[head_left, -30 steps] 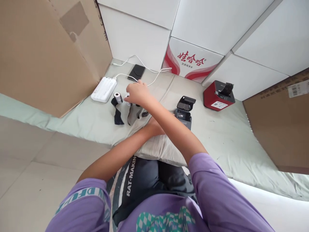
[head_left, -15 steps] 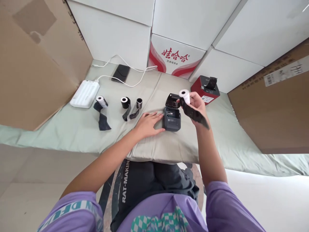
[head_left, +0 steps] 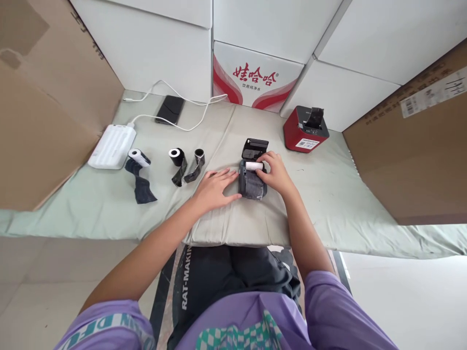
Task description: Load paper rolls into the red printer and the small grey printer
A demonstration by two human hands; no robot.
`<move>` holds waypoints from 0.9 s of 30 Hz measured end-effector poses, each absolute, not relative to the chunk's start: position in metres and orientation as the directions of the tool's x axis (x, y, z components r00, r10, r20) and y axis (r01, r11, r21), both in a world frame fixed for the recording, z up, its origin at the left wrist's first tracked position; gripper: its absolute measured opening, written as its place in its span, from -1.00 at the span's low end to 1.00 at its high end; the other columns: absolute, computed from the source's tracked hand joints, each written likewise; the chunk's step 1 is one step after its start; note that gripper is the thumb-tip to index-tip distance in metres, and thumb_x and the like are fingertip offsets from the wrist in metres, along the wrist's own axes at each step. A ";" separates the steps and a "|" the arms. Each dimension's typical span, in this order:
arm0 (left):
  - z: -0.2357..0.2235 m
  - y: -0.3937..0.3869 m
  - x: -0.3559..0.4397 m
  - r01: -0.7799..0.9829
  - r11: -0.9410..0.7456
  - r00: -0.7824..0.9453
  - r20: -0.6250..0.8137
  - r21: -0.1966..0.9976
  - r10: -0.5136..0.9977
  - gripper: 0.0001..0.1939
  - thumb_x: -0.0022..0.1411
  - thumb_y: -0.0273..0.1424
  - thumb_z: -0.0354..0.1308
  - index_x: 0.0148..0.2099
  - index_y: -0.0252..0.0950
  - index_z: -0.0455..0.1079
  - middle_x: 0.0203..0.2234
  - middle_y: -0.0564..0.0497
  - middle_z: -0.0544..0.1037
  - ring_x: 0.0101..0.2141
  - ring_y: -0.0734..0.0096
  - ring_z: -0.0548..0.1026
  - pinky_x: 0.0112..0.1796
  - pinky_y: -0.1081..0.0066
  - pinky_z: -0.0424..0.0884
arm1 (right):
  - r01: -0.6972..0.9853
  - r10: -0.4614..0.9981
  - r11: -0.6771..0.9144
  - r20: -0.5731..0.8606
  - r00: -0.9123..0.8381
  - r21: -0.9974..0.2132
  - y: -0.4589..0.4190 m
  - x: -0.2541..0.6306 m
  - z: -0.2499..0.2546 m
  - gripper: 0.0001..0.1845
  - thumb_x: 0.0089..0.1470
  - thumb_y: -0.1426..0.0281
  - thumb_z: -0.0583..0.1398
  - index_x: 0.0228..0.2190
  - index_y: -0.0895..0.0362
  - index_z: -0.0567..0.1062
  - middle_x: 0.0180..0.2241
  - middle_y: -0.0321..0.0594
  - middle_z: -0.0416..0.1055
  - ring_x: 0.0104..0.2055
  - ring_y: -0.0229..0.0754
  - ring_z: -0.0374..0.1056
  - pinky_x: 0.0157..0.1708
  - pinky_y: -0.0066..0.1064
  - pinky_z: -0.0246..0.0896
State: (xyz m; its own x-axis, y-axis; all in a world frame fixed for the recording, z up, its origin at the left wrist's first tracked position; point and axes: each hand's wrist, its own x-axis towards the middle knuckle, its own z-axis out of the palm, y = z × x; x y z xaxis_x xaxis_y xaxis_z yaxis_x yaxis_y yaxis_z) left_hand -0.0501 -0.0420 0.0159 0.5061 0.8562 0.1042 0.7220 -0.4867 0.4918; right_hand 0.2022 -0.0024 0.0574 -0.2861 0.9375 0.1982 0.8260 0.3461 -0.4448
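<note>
A small dark portable printer (head_left: 242,182) stands on the cloth in front of me, its black lid (head_left: 255,148) flipped up at the back. In its paper bay lies a white paper roll (head_left: 253,166), and the roll's dark loose end hangs over the printer's front. My right hand (head_left: 274,171) grips the roll's right end with thumb and fingers. My left hand (head_left: 216,190) rests flat on the cloth with fingers stretched out, the tips against or very near the printer's left side.
Left of the printer lie three more paper rolls: a white one (head_left: 139,157), a black-and-white one (head_left: 176,156) and a thin black one (head_left: 199,156). A white power bank (head_left: 112,147), phone (head_left: 170,110), red printer (head_left: 305,130) and cardboard boxes (head_left: 412,141) surround the cloth.
My right hand has brought the paper roll down and left into the open printer, and its dark tail now lies across the front. My left hand stays beside the printer. The view has shifted slightly.
</note>
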 end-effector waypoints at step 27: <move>0.016 -0.042 -0.050 0.728 -0.468 0.505 0.070 0.500 0.860 -0.30 0.39 -0.03 0.19 0.47 -0.14 0.29 0.42 -0.10 0.35 0.45 0.01 0.25 0.37 -0.05 0.11 | 0.337 0.965 -0.095 -0.170 -0.202 -0.937 -0.003 0.222 0.040 -0.35 0.04 0.20 0.37 0.18 -0.06 0.50 0.24 -0.19 0.44 -0.08 -0.09 0.47 -0.36 -0.39 0.40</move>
State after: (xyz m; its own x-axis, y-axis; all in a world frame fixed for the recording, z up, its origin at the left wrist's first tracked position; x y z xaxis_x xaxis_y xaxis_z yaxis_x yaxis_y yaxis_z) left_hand -0.0504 -0.0417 0.0162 0.5052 0.8602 0.0698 0.7285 -0.4684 0.4999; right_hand 0.2217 -0.0028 0.0405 -0.2015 0.9646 -0.1703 0.3365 -0.0951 -0.9369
